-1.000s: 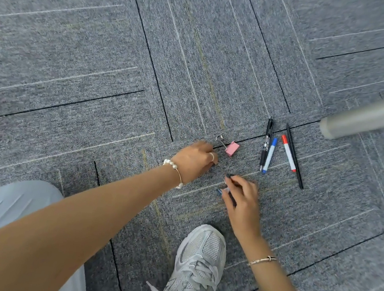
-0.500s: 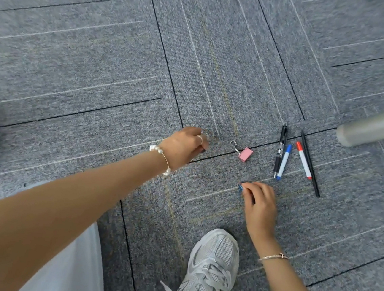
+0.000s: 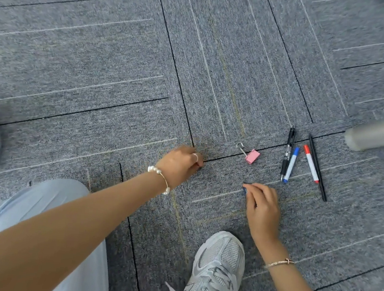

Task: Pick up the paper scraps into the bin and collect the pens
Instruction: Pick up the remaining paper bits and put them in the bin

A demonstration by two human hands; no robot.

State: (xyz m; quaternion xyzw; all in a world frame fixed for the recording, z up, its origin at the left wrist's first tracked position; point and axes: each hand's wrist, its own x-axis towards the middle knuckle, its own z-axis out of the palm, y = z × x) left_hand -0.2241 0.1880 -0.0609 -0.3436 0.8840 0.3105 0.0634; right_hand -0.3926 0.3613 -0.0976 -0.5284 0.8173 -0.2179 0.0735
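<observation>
Four pens lie side by side on the grey carpet [image 3: 122, 77], right of a pink binder clip [image 3: 252, 156]: black click pen [image 3: 287, 153], blue-capped marker [image 3: 291, 164], red-capped marker [image 3: 311, 163], thin black pen [image 3: 317, 168]. Right hand [image 3: 262, 208] pinches a small blue item [image 3: 244, 191], mostly hidden, just below them. Left hand [image 3: 180, 165] is curled at the carpet; can't tell whether it holds anything.

Grey carpet tiles [image 3: 113, 69] are laid across the whole floor, divided by dark seams and crossed by thin pale and yellowish stripes that change direction from tile to tile. Even, soft light is cast over the carpet. 1 blurred pale cylindrical bar [image 3: 381, 133] is seen at the right edge.
</observation>
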